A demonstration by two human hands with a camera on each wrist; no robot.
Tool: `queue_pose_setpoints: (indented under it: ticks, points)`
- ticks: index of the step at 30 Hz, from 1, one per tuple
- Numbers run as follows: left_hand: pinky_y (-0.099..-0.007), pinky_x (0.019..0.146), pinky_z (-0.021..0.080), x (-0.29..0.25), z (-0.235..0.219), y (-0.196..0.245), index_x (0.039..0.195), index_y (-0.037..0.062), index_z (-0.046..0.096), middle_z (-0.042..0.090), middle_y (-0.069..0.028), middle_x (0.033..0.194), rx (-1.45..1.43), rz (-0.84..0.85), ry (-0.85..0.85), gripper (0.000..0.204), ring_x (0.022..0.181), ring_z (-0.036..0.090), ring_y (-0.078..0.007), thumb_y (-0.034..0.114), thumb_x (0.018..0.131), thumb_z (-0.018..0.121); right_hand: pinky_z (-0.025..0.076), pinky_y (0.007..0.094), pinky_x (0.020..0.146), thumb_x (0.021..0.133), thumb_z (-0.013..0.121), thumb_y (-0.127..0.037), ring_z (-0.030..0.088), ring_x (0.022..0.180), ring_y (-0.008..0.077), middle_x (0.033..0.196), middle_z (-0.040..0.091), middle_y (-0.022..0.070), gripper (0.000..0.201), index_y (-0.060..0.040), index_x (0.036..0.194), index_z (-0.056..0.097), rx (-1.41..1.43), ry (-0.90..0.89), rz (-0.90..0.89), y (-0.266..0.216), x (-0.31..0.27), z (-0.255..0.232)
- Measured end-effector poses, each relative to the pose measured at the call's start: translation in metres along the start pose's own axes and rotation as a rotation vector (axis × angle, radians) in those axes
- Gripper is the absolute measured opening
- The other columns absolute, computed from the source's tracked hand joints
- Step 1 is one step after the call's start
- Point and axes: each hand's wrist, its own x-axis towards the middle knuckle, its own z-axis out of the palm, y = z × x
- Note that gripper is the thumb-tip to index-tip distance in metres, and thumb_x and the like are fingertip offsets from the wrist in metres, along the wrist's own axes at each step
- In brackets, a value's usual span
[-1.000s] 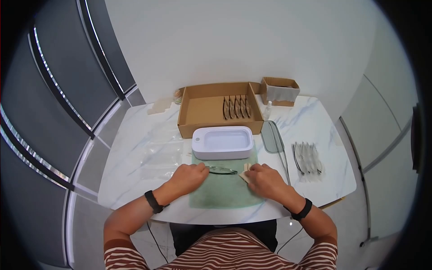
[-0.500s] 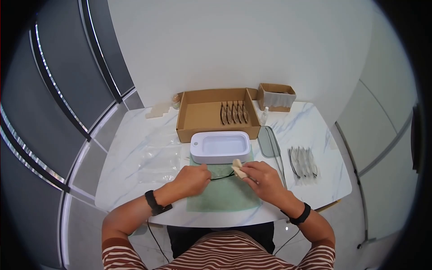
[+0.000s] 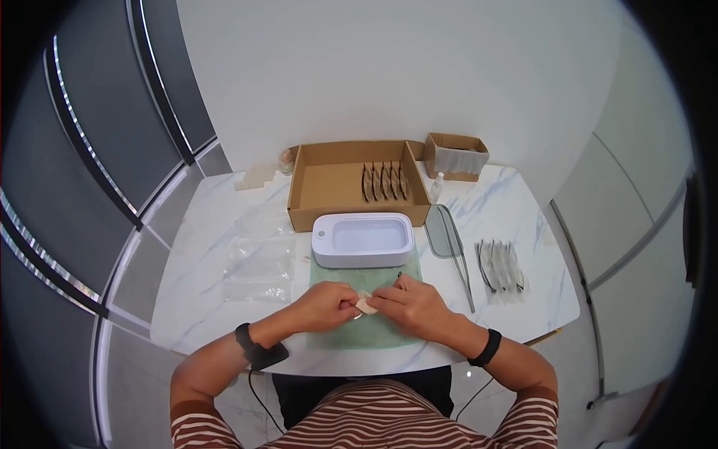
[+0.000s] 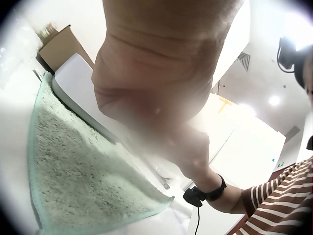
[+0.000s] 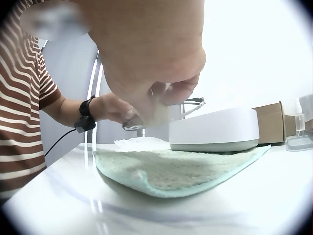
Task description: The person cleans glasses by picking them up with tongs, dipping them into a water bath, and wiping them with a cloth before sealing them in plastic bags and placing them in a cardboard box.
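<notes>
Over the green towel [image 3: 329,340], my two hands meet in front of the white cleaner tub [image 3: 363,262]. My left hand [image 3: 321,307] grips a pair of eyeglasses [image 5: 130,128]; part of the frame shows beside its fingers in the right wrist view, and a temple arm sticks out past the right hand. My right hand [image 3: 413,305] pinches a cream cloth [image 3: 365,304] against the glasses between the hands. The fingers hide most of the glasses in the head view. In the left wrist view the left hand blocks the held things.
An open cardboard box [image 3: 321,218] behind the tub holds several glasses [image 3: 384,182] in a row. To the right are a grey mesh-like tray [image 3: 443,230], a spray bottle [image 3: 437,185] and more wrapped glasses [image 3: 499,267]. Clear plastic bags [image 3: 260,268] lie left; a smaller box [image 3: 458,161] stands behind.
My right hand has lifted the cloth from the towel and moved left, bringing it onto the glasses beside my left hand. The glasses, earlier stretched out in view, are now mostly covered.
</notes>
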Motion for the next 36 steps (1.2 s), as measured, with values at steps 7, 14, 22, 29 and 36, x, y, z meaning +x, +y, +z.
queue_pose_setpoints:
  ticks: [7, 14, 22, 29, 36]
  points:
    - [-0.029, 0.065, 0.048, -0.012, 0.0, -0.007, 0.093, 0.0008, 0.072, 0.067, -0.0045, 0.077, -0.253, -0.198, 0.0, 0.015, 0.069, 0.059, -0.0118, 0.016, 0.089, 0.072, 0.054, 0.0329, 0.071, 0.073, 0.071, -0.004, 0.059, 0.082, 0.0233, 0.104, 0.066, 0.0037, 0.031, -0.0067, 0.104, 0.073, -0.132, 0.024, 0.178, 0.033, -0.012, -0.014]
    - [-0.0257, 0.066, 0.048, -0.021, 0.039, -0.02, 0.098, 0.0002, 0.073, 0.069, -0.0004, 0.08, -0.575, -0.411, -0.03, 0.02, 0.072, 0.058, -0.0063, 0.019, 0.094, 0.07, 0.052, 0.037, 0.072, 0.076, 0.077, 0.0, 0.061, 0.083, 0.0278, 0.099, 0.067, 0.0063, 0.033, -0.0075, 0.108, 0.074, 0.019, 0.064, 0.317, 0.038, -0.017, -0.015]
    - [-0.0392, 0.064, 0.052, 0.0, 0.005, -0.009, 0.103, 0.0117, 0.074, 0.068, -0.0089, 0.083, 0.253, 0.025, 0.225, 0.014, 0.074, 0.066, -0.0309, 0.016, 0.093, 0.065, 0.052, 0.0394, 0.074, 0.079, 0.079, -0.007, 0.062, 0.083, 0.0293, 0.092, 0.068, 0.0064, 0.024, -0.0093, 0.101, 0.072, 0.134, -0.025, 0.449, 0.026, -0.019, -0.017]
    - [-0.0431, 0.066, 0.053, 0.043, -0.004, -0.02, 0.104, 0.0119, 0.072, 0.057, -0.0102, 0.094, 0.528, 0.367, 0.035, 0.02, 0.077, 0.066, -0.0306, 0.009, 0.089, 0.059, 0.052, 0.0398, 0.076, 0.079, 0.078, -0.006, 0.063, 0.085, 0.0296, 0.094, 0.068, 0.0072, 0.023, -0.0101, 0.101, 0.073, 0.308, -0.068, 0.472, 0.018, -0.012, -0.022]
    - [-0.0409, 0.067, 0.053, 0.052, -0.002, -0.041, 0.092, 0.0093, 0.07, 0.056, -0.0084, 0.093, 0.531, 0.478, 0.062, 0.009, 0.08, 0.066, -0.0285, 0.01, 0.085, 0.065, 0.054, 0.0393, 0.078, 0.079, 0.078, -0.006, 0.064, 0.088, 0.0289, 0.1, 0.07, 0.0057, 0.021, -0.0105, 0.099, 0.075, 0.35, -0.029, 0.289, 0.009, 0.003, -0.013]
